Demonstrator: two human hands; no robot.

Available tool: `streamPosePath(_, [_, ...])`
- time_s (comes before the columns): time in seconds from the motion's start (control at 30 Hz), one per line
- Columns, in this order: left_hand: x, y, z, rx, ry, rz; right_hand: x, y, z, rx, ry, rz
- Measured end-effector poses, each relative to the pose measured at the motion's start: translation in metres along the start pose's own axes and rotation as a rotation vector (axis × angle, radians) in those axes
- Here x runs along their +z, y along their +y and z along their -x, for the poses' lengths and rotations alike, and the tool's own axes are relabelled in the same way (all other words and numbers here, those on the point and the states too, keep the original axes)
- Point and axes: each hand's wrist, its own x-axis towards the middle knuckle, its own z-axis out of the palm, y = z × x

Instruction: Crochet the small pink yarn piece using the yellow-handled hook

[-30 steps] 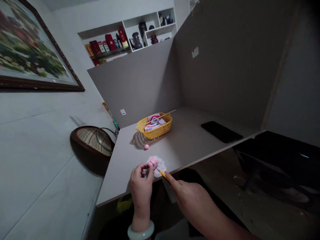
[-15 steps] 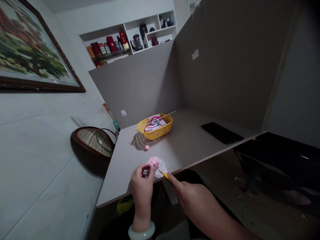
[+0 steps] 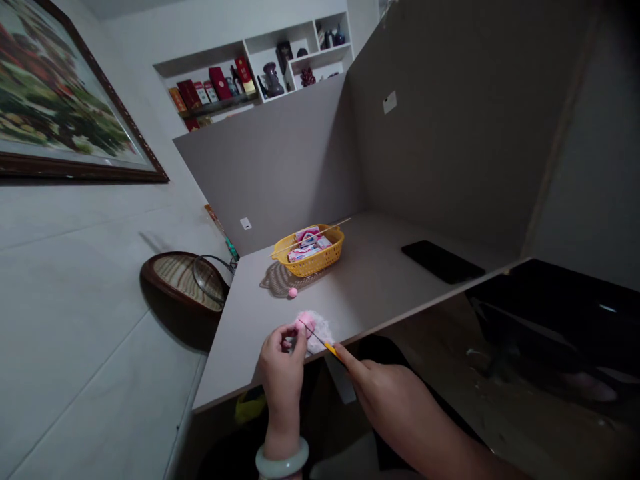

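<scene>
Pinching the pink fluff (image 3: 317, 330) in my closed left hand (image 3: 283, 350), I grip a yellow hook (image 3: 327, 347) in my right hand (image 3: 387, 393) just beside it.

A large framed painting of green and red foliage (image 3: 65, 93) in a dark ornate frame hangs on a pale tiled wall (image 3: 85, 287) at left. Ahead, tall grey partition panels (image 3: 270, 160) enclose a grey table (image 3: 380, 267) on two sides. Above them, white wall shelves (image 3: 253, 67) hold red boxes (image 3: 210, 87) and dark vases (image 3: 273, 80). A round woven tray (image 3: 183, 283) with a brown rim stands beside the table's left edge. Below the right edge, a dim floor (image 3: 425, 320) falls into shadow. The lighting is soft and muted.
</scene>
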Motion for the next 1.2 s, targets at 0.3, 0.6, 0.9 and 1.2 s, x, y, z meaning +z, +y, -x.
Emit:
streamPosePath(0.3, [0.0,-0.001,-0.001,0.002,-0.01,0.012,0.0,-0.003,-0.013,-0.035,0.036,-0.028])
streamPosePath(0.6, [0.001,0.001,0.0,-0.018,-0.013,0.029,-0.006,-0.007,-0.024,0.004,0.01,-0.023])
streamPosePath(0.9, [-0.001,0.001,0.002,0.0,-0.001,0.004,-0.007,0.002,-0.002,0.001,0.005,-0.09])
streamPosePath(1.2, [0.001,0.001,0.001,0.019,0.011,0.008,0.003,0.002,-0.015,-0.041,0.093,-0.07])
